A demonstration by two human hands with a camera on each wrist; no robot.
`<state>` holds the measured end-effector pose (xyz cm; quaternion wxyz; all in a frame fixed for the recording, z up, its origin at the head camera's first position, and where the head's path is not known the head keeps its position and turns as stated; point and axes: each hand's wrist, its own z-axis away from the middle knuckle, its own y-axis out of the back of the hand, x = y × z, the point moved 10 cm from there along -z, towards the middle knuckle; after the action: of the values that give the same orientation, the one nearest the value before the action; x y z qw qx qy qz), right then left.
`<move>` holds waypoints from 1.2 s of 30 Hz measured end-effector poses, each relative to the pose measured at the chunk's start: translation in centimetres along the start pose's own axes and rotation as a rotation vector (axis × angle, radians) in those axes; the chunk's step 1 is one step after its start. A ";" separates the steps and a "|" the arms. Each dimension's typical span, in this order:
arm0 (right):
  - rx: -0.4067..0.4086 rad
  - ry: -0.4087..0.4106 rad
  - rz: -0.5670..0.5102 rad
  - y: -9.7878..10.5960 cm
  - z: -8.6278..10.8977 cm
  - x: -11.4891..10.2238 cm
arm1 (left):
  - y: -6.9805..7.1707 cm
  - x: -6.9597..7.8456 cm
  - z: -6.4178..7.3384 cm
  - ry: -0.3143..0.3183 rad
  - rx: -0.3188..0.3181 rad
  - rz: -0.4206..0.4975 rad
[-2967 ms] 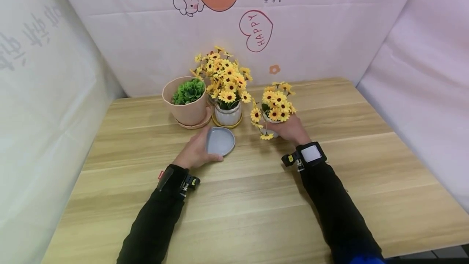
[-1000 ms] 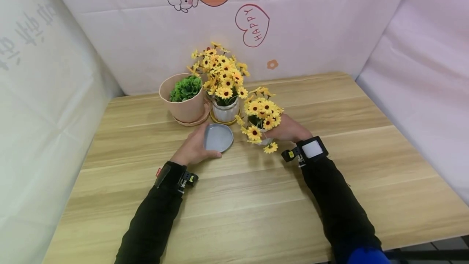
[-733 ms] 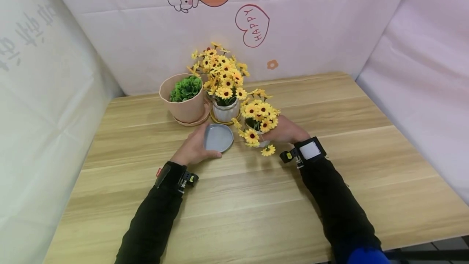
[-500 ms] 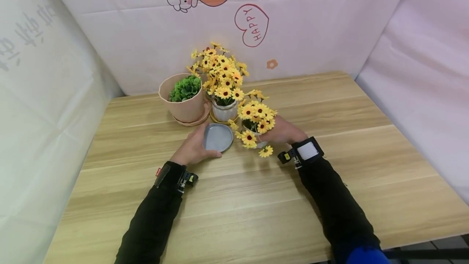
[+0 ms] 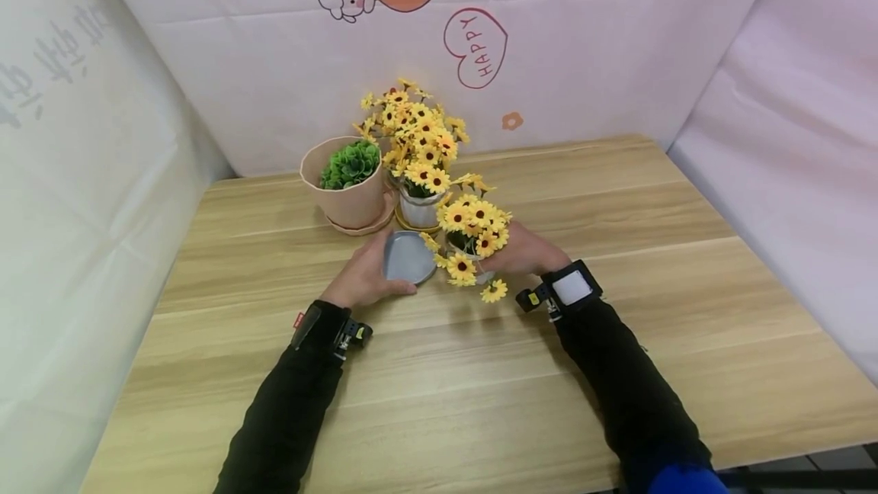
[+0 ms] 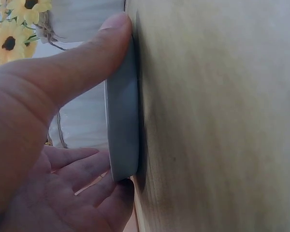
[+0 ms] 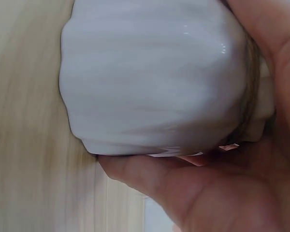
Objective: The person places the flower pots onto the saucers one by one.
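Observation:
In the head view my left hand (image 5: pixel 363 274) holds a small grey-blue saucer (image 5: pixel 410 258) at its left side, thumb at the near rim and fingers at the far one. The left wrist view shows the saucer's side (image 6: pixel 123 121) against the wooden tabletop. My right hand (image 5: pixel 525 251) grips a white ribbed flowerpot (image 7: pixel 150 82) with twine round its neck, fingers curled about it. Yellow daisy-like flowers (image 5: pixel 473 221) spill from this pot and hide most of it in the head view. It is just right of the saucer; whether its base touches the table I cannot tell.
Behind the saucer stands a second white pot (image 5: pixel 420 212) of yellow flowers on a yellow saucer. To its left, a pink pot (image 5: pixel 350 206) with a green plant sits on a pink saucer (image 5: pixel 363 229). A printed white cloth (image 5: pixel 583 59) hangs behind the table (image 5: pixel 439 402).
My right hand has carried the flowerpot leftward and a little toward me, close to the grey-blue saucer. My left hand has stayed at the saucer. The camera view has shifted slightly.

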<state>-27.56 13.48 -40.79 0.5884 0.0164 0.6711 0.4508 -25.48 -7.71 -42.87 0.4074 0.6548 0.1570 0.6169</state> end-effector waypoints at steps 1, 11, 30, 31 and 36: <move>-0.002 0.005 -0.005 -0.1 0.0 0.0 | 0.0 0.0 0.0 0.003 -0.001 -0.001; 0.015 0.049 -0.003 -0.6 -0.1 -0.9 | -0.1 0.2 -0.2 -0.014 0.000 -0.004; 0.002 0.089 -0.060 -0.8 -0.6 -2.3 | 0.1 -0.3 -0.1 0.000 0.017 0.019; 0.003 0.087 -0.050 -0.7 -0.6 -2.4 | 0.1 -0.3 -0.1 -0.001 0.017 0.016; 0.019 0.093 -0.026 -0.3 -0.3 -3.1 | 0.1 -0.3 -0.2 0.001 0.017 0.008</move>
<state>-26.72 11.41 -38.56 0.5621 -0.0077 0.7022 0.4369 -25.76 -7.94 -43.01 0.3993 0.6587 0.1595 0.6175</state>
